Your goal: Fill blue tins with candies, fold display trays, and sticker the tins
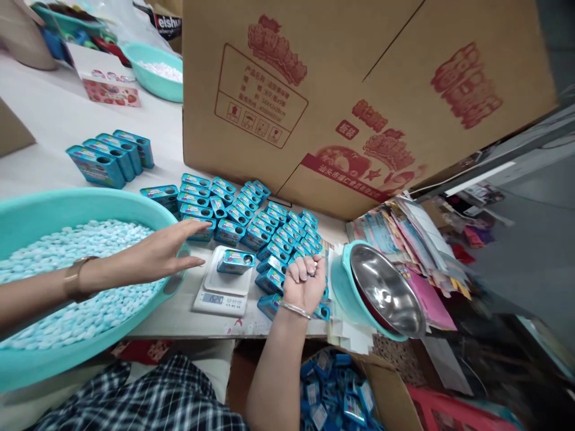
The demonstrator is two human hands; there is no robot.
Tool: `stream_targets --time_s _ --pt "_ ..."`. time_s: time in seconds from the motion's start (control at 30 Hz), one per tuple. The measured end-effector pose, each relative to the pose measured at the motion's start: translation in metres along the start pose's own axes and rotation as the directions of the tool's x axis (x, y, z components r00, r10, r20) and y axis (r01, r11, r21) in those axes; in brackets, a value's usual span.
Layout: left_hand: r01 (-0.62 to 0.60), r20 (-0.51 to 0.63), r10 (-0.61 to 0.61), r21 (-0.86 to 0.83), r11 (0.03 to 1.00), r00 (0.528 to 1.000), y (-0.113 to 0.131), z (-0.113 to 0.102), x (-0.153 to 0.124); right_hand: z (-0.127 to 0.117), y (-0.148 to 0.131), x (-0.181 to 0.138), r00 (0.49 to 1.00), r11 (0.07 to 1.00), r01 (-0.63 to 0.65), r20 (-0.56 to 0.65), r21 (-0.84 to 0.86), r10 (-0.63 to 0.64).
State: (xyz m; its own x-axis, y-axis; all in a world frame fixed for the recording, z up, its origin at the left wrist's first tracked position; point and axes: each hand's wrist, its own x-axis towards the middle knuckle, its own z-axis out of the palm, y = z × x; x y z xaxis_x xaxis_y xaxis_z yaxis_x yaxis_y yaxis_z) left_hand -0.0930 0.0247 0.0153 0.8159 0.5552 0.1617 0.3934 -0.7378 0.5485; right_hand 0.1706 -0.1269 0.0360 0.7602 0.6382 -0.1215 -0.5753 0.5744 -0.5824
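Teal plastic fills the left of the frame: a basin [81, 206] of pale-blue candies [72, 242], my left hand [153, 251] reaching above its rim, fingers spread and empty. At centre, one blue tin [236, 261] sits on the white scale [220, 304], clear of both hands. Right of it, over matching tins [281, 238], my right hand [305, 281] is curled closed; its contents I cannot tell. A true reading, I judge, needs fingers off the platform and settled digits.
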Motion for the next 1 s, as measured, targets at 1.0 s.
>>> stream_targets --time_s 1.0 --pt "-0.124 -0.084 0.115 -0.11 0.986 0.99 0.04 0.042 0.037 0.025 0.075 0.007 0.957 0.975 -0.223 -0.186 0.024 0.223"
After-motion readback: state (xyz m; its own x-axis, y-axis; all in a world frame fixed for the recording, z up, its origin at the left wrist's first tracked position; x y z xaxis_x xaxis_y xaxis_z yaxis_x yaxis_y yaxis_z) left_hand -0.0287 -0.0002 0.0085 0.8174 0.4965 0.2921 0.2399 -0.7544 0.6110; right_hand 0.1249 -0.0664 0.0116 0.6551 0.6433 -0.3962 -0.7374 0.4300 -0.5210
